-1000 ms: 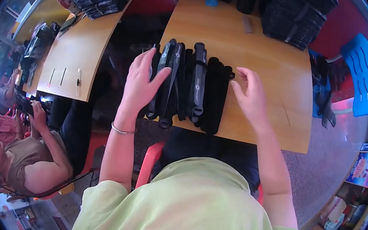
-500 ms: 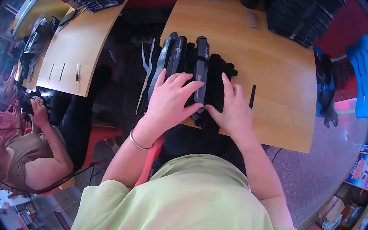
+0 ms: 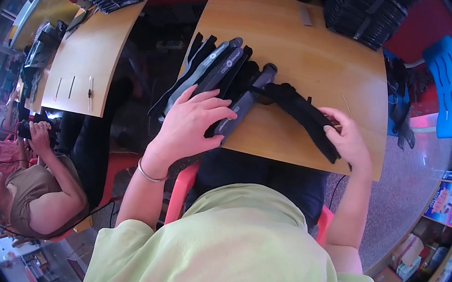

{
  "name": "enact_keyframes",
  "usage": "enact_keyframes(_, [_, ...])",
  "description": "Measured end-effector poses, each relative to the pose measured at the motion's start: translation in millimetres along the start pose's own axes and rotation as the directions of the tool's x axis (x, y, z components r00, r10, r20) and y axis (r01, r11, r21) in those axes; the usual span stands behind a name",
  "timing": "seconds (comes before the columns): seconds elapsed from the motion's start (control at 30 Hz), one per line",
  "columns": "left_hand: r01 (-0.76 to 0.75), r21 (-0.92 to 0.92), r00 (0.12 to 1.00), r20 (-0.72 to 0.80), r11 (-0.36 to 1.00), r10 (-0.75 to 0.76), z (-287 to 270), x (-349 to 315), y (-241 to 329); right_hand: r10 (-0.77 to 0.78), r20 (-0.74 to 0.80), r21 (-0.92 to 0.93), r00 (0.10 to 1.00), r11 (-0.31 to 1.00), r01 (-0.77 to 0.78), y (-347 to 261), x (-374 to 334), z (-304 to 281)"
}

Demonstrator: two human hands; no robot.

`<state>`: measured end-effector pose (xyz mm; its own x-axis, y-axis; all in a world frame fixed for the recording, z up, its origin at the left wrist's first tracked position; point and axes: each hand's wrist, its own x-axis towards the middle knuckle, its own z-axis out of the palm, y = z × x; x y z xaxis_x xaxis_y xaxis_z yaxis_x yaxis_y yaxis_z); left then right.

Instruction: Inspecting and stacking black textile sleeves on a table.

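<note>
Several folded black-and-grey padded straps (image 3: 212,67) lie side by side on the wooden table, fanned out with their near ends toward me. My left hand (image 3: 192,123) lies over them with its fingers spread, the fingertips touching a grey-faced strap (image 3: 245,105) at the right of the row. A thick black padded strap (image 3: 309,118) slants away from the row toward the near right. My right hand (image 3: 353,143) pinches its near end between thumb and fingers. The strap's far end still touches or overlaps the grey-faced one; I cannot tell which.
At the table's far right stands a tied stack of black flat goods (image 3: 362,17), near a small flat bar (image 3: 305,15). A thin stick (image 3: 347,106) lies beyond my right hand. A blue chair (image 3: 450,91) is to the right; a seated person (image 3: 44,193) works at the left.
My right hand has moved right, drawing the black strap away from the row. The remaining straps have tilted and fanned out under my left hand, which has shifted slightly left.
</note>
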<state>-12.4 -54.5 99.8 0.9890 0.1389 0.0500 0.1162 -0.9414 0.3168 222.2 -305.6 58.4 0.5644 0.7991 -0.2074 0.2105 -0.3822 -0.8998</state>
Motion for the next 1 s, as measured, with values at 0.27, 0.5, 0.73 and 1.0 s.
enact_keyframes(0.27, [-0.045,0.007,0.998,0.047,0.999,0.044,0,-2,-4,-0.177,-0.040,-0.485,0.983,0.864,0.135,-13,1,5])
enact_keyframes(0.5, [-0.054,0.020,0.999,0.000,0.998,0.054,4,-3,0,-0.587,-0.099,-0.642,0.803,0.654,0.399,-38,46,94])
enact_keyframes(0.73, [-0.062,0.014,0.997,-0.038,0.998,0.062,9,-6,-1,-0.342,-0.117,-0.359,0.932,0.890,0.281,-34,79,79])
enact_keyframes(1.0, [-0.036,-0.072,0.997,-0.077,0.997,0.030,10,-7,-3,-0.182,0.252,0.301,0.950,0.948,0.102,-19,90,57])
